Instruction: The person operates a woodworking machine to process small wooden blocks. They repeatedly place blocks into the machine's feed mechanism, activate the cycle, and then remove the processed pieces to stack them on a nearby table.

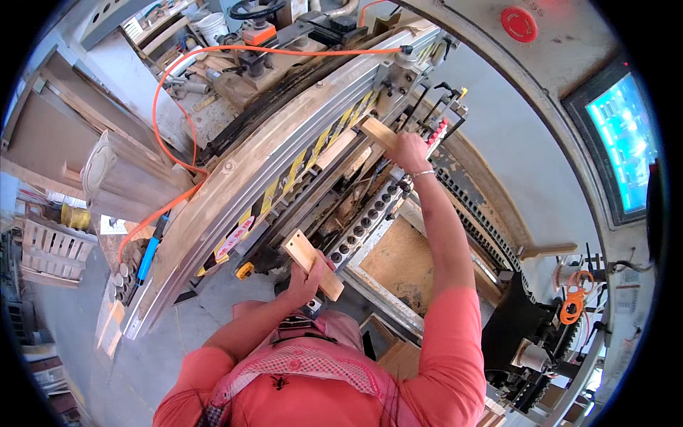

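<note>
My left hand (306,283) is wrapped around a short wooden board (302,249) in front of my body. Small dark holes show near the board's upper end. Farther out and to the right, my right hand (411,153) grips a second wooden piece (378,133) at the machine's work area. Its far end points toward the yellow-and-black striped rail (331,132). Between the two hands runs a row of round dark fittings (365,222) on a metal bar. My right fingers are partly hidden by the hand itself.
A long metal beam (228,167) crosses from lower left to upper right. An orange hose (154,114) loops over it. On the right are a lit screen (622,142) and a red stop button (519,25). Sawdust covers a framed panel (398,260). A blue air gun (151,249) lies left.
</note>
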Demonstrator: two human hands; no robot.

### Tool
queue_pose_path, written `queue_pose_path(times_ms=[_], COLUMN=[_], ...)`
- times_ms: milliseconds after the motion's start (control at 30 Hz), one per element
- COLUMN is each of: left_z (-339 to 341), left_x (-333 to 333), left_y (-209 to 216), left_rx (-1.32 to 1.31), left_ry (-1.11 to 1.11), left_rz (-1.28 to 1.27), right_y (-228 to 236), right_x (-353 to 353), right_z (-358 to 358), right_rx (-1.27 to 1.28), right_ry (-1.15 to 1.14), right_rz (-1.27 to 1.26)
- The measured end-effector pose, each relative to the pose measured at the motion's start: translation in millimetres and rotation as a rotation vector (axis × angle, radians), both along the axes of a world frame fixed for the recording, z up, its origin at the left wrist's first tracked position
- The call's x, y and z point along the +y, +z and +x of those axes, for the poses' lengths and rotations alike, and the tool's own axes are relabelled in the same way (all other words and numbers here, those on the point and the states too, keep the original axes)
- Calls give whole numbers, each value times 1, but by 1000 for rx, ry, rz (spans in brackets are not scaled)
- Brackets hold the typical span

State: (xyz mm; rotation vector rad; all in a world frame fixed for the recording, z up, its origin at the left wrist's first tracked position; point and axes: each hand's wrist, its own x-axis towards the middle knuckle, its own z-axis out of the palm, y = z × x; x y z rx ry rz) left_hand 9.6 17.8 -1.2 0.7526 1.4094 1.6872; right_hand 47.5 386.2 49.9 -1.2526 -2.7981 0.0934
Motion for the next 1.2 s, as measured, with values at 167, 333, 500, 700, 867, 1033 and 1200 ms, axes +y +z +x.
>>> queue_pose_path(times_ms=[167, 333, 500, 700, 867, 1033, 1200], left_z=[1, 1, -1, -4, -4, -3, -1], left_x=[1, 2, 1, 2, 6, 9, 9], left_y=[4, -1, 0, 3, -2, 4, 1], left_rx=[24, -39, -124, -85, -1, -68, -157], left_ry=[-23, -39, -76, -108, -128, -102, -74], left_rz=[15, -7, -25, -33, 5, 15, 22], right_y=[-14, -15, -12, -12, -14, -8, -2], right_x=[7, 3, -4, -4, -9, -3, -1], right_z=[-6, 1, -9, -16, -16, -18, -18], right_rx=[25, 154, 54, 32, 18, -57, -83], right_ry=[11, 82, -21, -78, -140, -84, -51], right_rz=[10, 8, 10, -58, -38, -35, -57])
